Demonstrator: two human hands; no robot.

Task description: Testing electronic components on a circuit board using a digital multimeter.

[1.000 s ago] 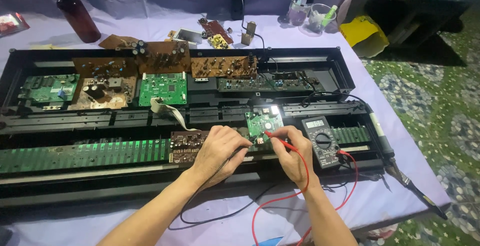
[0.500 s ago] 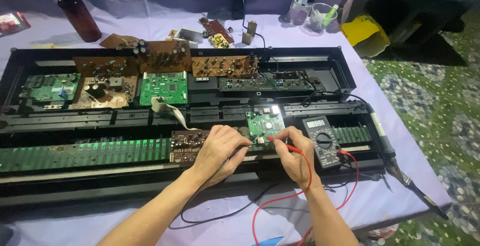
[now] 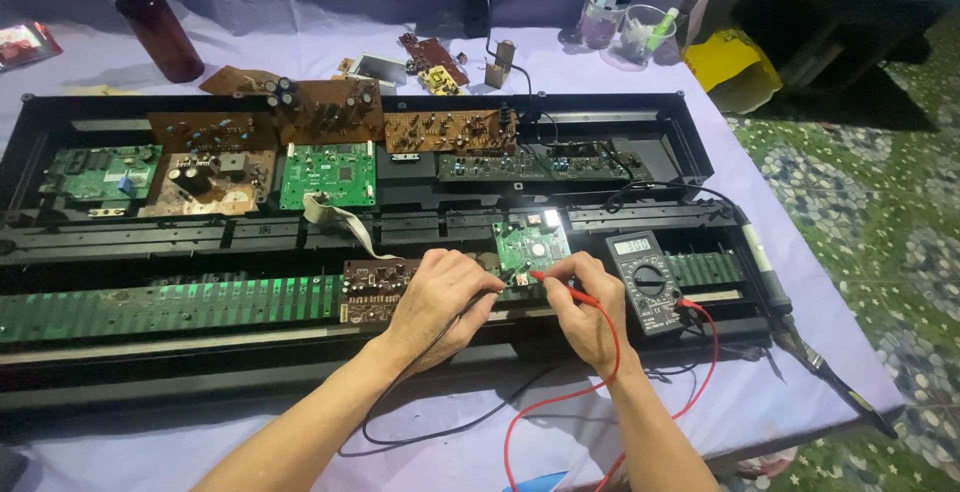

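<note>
both hands work at a small green circuit board (image 3: 528, 248) lying in the long black open case (image 3: 690, 142) on the purple-covered worktop (image 3: 800, 352). right hand (image 3: 588, 304) is pinched around a red probe (image 3: 560, 288), its tip touching the board's lower edge. left hand (image 3: 440, 297) is curled, fingers closed on a black lead (image 3: 440, 432); its tip is hidden under the fingers. the two hands sit close together, just apart. a black multimeter (image 3: 646, 280) lies just right of the right hand, red wire (image 3: 610, 392) looping down from it. the case holds several boards: green ones (image 3: 328, 174), brown ones (image 3: 445, 132), and a long green strip (image 3: 160, 304) along the front. a soldering iron (image 3: 765, 272) lies by the case's right end. at the back, two clear cups (image 3: 645, 32) hold small tools, contents too small to tell. a dark brown spray bottle (image 3: 155, 32) stands back left, a yellow bag (image 3: 730, 67) at the back right edge.
</note>
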